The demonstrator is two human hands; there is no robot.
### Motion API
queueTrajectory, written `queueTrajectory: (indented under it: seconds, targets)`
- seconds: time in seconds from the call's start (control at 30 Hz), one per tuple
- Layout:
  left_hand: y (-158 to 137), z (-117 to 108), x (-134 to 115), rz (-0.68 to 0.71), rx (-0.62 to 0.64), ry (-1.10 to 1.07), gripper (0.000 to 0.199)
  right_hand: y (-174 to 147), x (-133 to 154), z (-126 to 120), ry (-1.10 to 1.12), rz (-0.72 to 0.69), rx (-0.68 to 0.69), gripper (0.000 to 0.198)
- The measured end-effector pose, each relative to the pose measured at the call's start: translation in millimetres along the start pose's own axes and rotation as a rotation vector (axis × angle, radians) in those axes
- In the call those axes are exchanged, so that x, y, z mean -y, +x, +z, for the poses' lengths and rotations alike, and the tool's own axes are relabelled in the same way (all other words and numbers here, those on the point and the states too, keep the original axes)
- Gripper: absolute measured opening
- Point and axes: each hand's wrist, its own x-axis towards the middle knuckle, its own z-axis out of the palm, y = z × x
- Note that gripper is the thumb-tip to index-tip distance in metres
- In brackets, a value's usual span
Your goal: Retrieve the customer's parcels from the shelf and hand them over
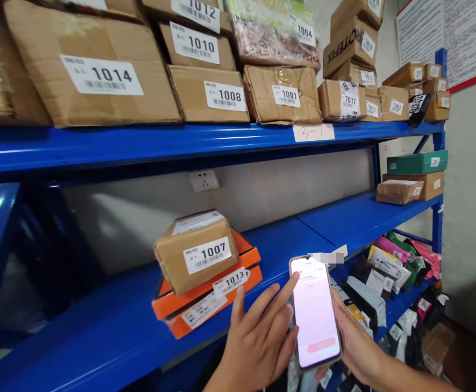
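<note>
My right hand (358, 343) holds a smartphone (315, 313) upright, its screen lit pale pink. My left hand (258, 340) is beside it with fingers spread, the index fingertip touching the phone's upper left edge. Just beyond my left hand, on the middle blue shelf (111, 326), a brown parcel labelled 1007 (197, 251) rests on top of an orange box labelled 1013 (209, 296).
The top shelf (180, 140) carries several numbered cartons, among them 1014 (91, 68), 1008 (209, 93) and 1001 (282, 95). A green box (417, 162) and brown boxes sit at the far right. Soft bagged parcels (388, 277) fill the lower shelf. A wall socket (204, 180) is behind.
</note>
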Motion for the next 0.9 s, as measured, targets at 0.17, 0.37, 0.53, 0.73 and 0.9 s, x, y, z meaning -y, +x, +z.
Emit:
queueTrajectory:
  seconds: [0.17, 0.37, 0.53, 0.73, 0.9]
  targets:
    - [-12, -3, -1, -0.034, -0.06, 0.0, 0.017, 4, -4, -3, 0.001, -0.013, -0.024, 0.094]
    - [-23, 6, 20, -0.094, -0.235, 0.371, 0.037, 16, 6, -10, -0.005, -0.025, -0.033, 0.094]
    - [-41, 20, 51, -0.16, -0.112, 0.475, 0.029, 38, 26, -28, -0.062, 0.004, 0.014, 0.098]
    - [-69, 24, 74, -0.184, -0.157, 0.362, 0.051, 80, 44, -49, -0.066, -0.003, 0.066, 0.093]
    - [-69, 24, 74, -0.16, -0.217, 0.343, 0.036, 100, 51, -61, -0.134, -0.017, 0.13, 0.085]
